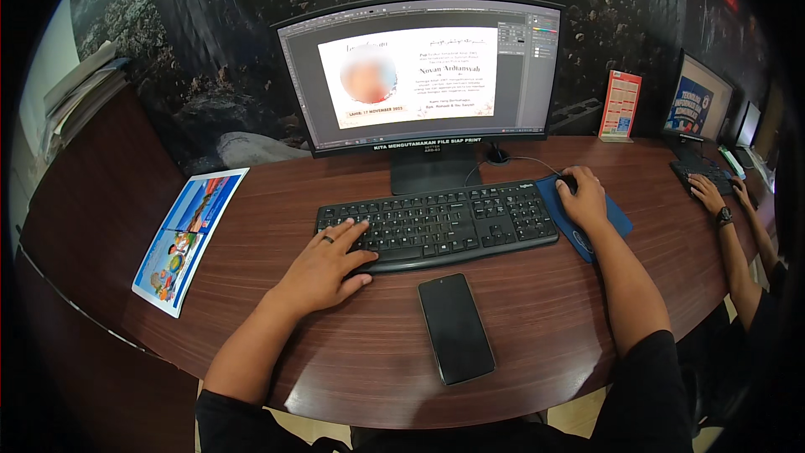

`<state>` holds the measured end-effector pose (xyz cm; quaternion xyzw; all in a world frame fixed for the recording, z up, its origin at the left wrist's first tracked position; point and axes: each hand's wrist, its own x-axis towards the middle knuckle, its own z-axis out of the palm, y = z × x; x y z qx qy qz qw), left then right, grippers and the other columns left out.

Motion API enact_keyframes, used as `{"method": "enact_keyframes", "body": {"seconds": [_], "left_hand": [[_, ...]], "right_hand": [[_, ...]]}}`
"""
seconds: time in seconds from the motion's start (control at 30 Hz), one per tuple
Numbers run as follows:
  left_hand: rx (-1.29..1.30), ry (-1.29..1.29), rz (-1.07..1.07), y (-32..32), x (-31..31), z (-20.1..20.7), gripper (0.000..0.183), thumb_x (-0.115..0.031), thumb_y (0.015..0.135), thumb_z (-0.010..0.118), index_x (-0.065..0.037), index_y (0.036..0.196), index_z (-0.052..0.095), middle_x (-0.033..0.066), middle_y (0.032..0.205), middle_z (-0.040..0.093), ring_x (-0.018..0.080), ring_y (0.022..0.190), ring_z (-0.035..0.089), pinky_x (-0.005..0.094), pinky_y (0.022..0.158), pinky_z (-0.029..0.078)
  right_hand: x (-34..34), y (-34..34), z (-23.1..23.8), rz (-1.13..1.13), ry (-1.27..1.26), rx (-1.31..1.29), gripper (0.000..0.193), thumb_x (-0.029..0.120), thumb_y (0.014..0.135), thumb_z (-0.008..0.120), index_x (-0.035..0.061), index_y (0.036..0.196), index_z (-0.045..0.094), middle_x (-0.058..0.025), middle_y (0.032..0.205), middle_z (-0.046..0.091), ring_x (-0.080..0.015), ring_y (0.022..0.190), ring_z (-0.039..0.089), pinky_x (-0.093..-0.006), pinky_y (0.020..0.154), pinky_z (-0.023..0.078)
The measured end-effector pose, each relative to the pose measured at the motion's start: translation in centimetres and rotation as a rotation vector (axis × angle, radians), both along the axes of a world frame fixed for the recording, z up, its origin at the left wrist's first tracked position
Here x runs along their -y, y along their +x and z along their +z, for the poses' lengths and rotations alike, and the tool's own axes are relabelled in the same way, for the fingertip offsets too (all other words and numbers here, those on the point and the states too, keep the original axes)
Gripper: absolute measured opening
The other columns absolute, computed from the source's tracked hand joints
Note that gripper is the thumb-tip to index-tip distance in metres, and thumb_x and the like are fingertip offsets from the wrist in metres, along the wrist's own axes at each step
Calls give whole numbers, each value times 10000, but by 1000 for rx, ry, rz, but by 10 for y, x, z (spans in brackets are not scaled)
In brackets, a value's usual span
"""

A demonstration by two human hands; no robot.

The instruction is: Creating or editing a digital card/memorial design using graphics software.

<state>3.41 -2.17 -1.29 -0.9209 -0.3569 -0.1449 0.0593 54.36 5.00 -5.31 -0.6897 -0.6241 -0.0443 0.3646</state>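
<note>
My left hand (329, 267) rests at the left end of the black keyboard (432, 226), a dark ring on one finger. Its fingers are spread over the keys, and the thumb lies near the front edge. On the right, my right hand (587, 200) is wrapped over a black computer mouse (572, 184), mostly hidden under the palm. Beneath it lies a blue mouse pad (616, 216). A black phone (456, 329) with a dark screen lies in front of the keyboard. Behind stands a wide monitor (511, 88) showing a card layout with a round picture and text.
A colourful printed sheet (189, 239) lies at the desk's left. Papers (80, 96) are stacked on the side partition. A red-orange desk calendar (619, 106) stands right of the monitor. Farther right, another person's hands (708, 193) work at a second keyboard (696, 169) and screen (698, 99).
</note>
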Motion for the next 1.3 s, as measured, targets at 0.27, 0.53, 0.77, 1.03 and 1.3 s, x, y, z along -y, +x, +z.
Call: {"method": "enact_keyframes", "body": {"seconds": [0.27, 0.53, 0.77, 1.03, 1.3], "left_hand": [[144, -31, 281, -22, -4, 14, 298, -141, 905, 697, -100, 1196, 650, 135, 1014, 669, 363, 1016, 656, 498, 935, 497], [235, -68, 257, -37, -13, -1, 409, 53, 846, 575, -77, 1231, 616, 163, 1076, 681, 394, 1049, 674, 505, 904, 541], [185, -85, 309, -25, -9, 0, 431, 54, 837, 565, -65, 1250, 603, 191, 1169, 708, 405, 1038, 701, 513, 884, 567], [33, -24, 280, -16, -3, 5, 603, 5, 873, 593, -111, 1464, 547, 187, 1114, 745, 406, 911, 707, 507, 789, 566], [-23, 98, 271, -13, -8, 7, 694, -16, 889, 604, -109, 1566, 482, 190, 972, 724, 364, 880, 679, 473, 819, 520]], "right_hand": [[11, -40, 20, 211, 346, 155, 259, 179, 875, 742, 70, 1103, 684, -167, 1275, 685, -403, 1264, 598, -512, 1100, 415], [40, -199, 74, 846, -161, 264, 231, 222, 896, 747, 59, 1051, 693, -159, 1178, 696, -380, 1163, 633, -474, 1008, 481], [10, -233, 46, 739, -191, 75, 220, 198, 928, 687, 68, 1104, 676, -153, 1156, 694, -376, 1142, 631, -490, 1034, 459], [10, -239, 25, 790, -105, 128, 329, -9, 893, 572, 34, 1220, 570, -204, 1261, 652, -410, 1273, 570, -513, 1107, 415], [11, -261, 22, 940, -77, 116, 483, -96, 835, 482, 11, 1297, 576, -191, 1246, 672, -386, 1359, 546, -538, 1221, 325]]}}
